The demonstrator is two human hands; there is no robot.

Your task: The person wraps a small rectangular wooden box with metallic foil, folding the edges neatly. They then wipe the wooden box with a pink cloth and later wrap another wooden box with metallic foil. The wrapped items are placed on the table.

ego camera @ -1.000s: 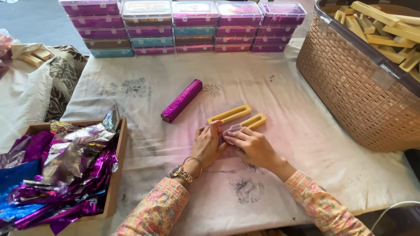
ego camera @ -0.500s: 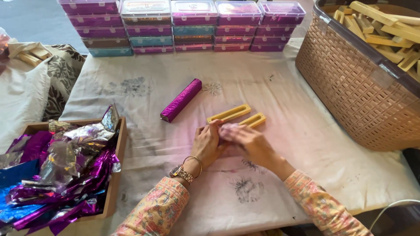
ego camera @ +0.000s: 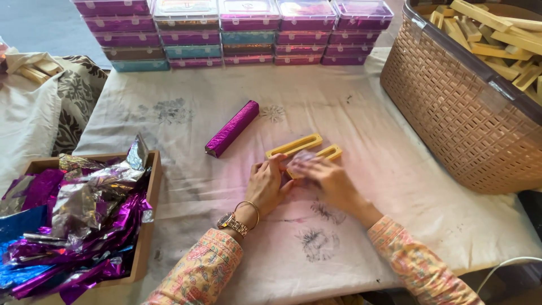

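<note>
1. Right now both hands meet at the middle of the cloth-covered table (ego camera: 395, 186): the left hand (ego camera: 266, 186) lies flat, fingers pressed down on the near end of a yellow slotted mould (ego camera: 324, 155), and the right hand (ego camera: 327, 179) covers its middle, fingers curled over something pale; it is blurred, so I cannot tell whether it pinches anything.
2. That yellow slotted mould runs on a slant, its long axis from the hands up and away to the right; only its far end shows.
3. A second yellow slotted mould (ego camera: 294, 145) lies just beside it on the far side, parallel, on the same slant.
4. Farther left, apart from both, a purple foil-wrapped bar (ego camera: 232, 128) lies at a steeper slant, its far end pointing up-right.
5. Bare cloth lies open ahead of the moulds and toward the person.
6. To the right a woven basket (ego camera: 451, 107) of pale wooden pieces stands close, hemming that side.
7. On the left a wooden tray (ego camera: 148, 220) of crumpled purple, silver and blue foil sits at the table edge.
8. Stacked foil-covered boxes (ego camera: 248, 28) line the far edge.
</note>
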